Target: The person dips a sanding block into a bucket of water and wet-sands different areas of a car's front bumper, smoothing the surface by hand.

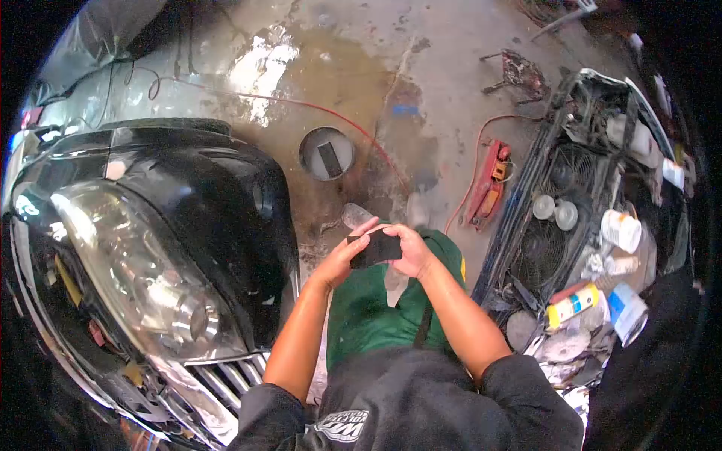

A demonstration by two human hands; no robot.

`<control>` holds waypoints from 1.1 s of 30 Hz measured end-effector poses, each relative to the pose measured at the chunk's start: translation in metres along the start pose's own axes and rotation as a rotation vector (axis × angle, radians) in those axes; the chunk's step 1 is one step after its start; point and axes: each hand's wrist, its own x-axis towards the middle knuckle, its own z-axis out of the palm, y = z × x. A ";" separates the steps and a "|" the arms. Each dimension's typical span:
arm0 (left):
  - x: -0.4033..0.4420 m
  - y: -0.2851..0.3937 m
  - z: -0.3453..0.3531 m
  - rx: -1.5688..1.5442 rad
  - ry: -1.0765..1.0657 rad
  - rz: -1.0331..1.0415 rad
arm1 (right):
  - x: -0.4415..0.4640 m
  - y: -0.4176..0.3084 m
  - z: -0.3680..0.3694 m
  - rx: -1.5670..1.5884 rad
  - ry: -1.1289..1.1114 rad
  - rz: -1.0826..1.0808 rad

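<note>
Both hands meet in front of my lap around a small dark sheet (pixel 374 252) that looks like sandpaper. My left hand (pixel 347 255) pinches its left side between thumb and fingers. On the right edge, my right hand (pixel 411 252) is closed in the same way, thumb on top. The sheet looks bent or folded near its upper edge, where a paler strip shows. To my left is a black car front with a large clear headlight (pixel 139 263) and a chrome grille (pixel 226 379). Neither hand touches the car.
A round bucket (pixel 304 161) with a dark block stands on the wet floor. A red hose (pixel 331 111) crosses behind it. To the right lie a red jack (pixel 490 188) and an opened car front holding fans, a yellow bottle (pixel 573 305) and a white tub (pixel 621 231).
</note>
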 end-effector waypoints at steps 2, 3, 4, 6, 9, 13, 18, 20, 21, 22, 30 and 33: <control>0.025 0.006 -0.013 -0.050 -0.014 -0.102 | 0.027 -0.010 -0.017 0.028 0.076 0.039; 0.044 0.009 -0.025 -0.035 0.073 -0.124 | 0.045 -0.016 -0.026 0.042 0.110 0.056; 0.064 0.012 -0.039 -0.022 0.162 -0.154 | 0.065 -0.019 -0.037 -0.048 0.184 0.011; 0.119 -0.011 -0.100 -0.065 0.370 -0.083 | 0.109 -0.026 -0.067 -0.236 0.333 -0.076; 0.204 -0.015 -0.186 0.402 0.698 0.108 | 0.156 -0.042 -0.110 -0.365 0.474 -0.014; 0.319 -0.036 -0.293 1.354 0.979 0.182 | 0.189 -0.061 -0.135 -0.558 0.480 0.158; 0.407 -0.066 -0.347 1.495 1.156 -0.161 | 0.193 -0.104 -0.125 -0.590 0.443 0.237; 0.414 -0.066 -0.371 1.695 0.890 -0.247 | 0.197 -0.117 -0.119 -0.656 0.459 0.300; 0.420 -0.075 -0.385 1.579 0.896 -0.190 | 0.204 -0.122 -0.119 -0.692 0.462 0.322; 0.426 -0.098 -0.401 1.461 0.906 -0.135 | 0.207 -0.126 -0.119 -0.731 0.464 0.347; 0.268 -0.016 -0.258 -0.165 1.035 0.294 | 0.211 -0.133 -0.091 -1.067 0.455 0.310; 0.145 0.003 -0.148 -0.550 1.050 0.322 | 0.197 -0.144 -0.008 -1.311 0.244 0.309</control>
